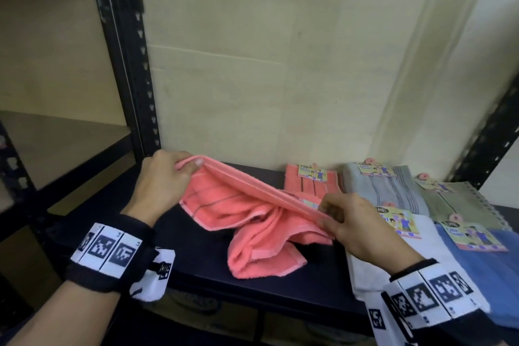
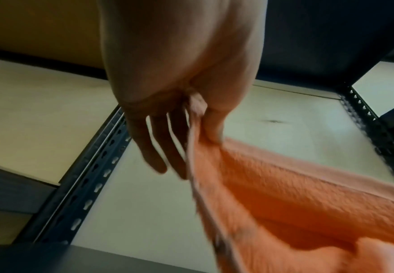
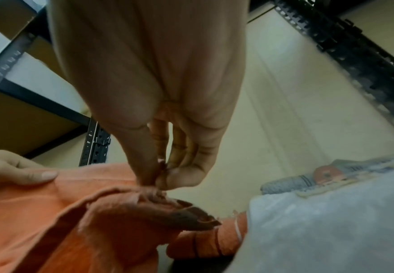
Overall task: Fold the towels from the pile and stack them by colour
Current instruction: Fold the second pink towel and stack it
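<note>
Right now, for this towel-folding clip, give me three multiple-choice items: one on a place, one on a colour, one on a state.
1. Where does the folded pink towel lie?
A. On the shelf, left of the grey towel
B. On the blue towel
C. Under the white towel

2. What colour is the towel held by both hands?
A. Green
B. Pink
C. White

3. How is the held towel?
A. Folded flat
B. Edge stretched between the hands, the rest drooping in folds
C. Rolled up

Answers: 1 A, it lies at the back of the shelf beside the grey one. 2 B, the left hand and right hand pinch pink cloth. 3 B, its lower part sags onto the shelf.
</note>
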